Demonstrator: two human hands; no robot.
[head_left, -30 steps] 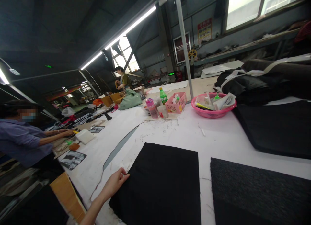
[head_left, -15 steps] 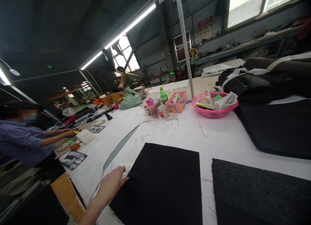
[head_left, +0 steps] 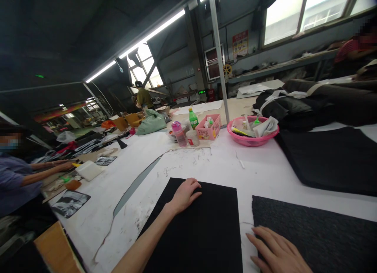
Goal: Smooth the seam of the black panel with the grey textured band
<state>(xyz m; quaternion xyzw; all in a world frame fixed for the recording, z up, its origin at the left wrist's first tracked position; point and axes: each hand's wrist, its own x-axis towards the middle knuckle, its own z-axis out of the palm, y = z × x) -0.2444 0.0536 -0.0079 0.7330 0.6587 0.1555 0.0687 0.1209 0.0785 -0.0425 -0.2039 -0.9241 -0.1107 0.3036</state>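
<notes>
A black fabric piece (head_left: 206,226) lies flat on the white-covered table (head_left: 224,167) in front of me. My left hand (head_left: 186,194) rests on its upper part, fingers stretched toward the right and lying on the cloth. To the right lies a dark grey, textured fabric piece (head_left: 318,226), with a narrow strip of white between the two. Over its left edge is my right hand (head_left: 273,249), fingers spread and pointing left, the tips reaching past the edge onto the white gap. Neither hand is closed on anything.
Farther back stand a pink basin (head_left: 253,137) with odds and ends, a pink box (head_left: 208,128), a green bottle (head_left: 193,119) and a metal pole (head_left: 219,57). Dark cloth (head_left: 330,159) covers the right side. A co-worker (head_left: 17,178) works at the left edge.
My left hand has moved right and away from me, from the black piece's left edge onto its upper part. My right hand has come into view over the grey piece's left edge.
</notes>
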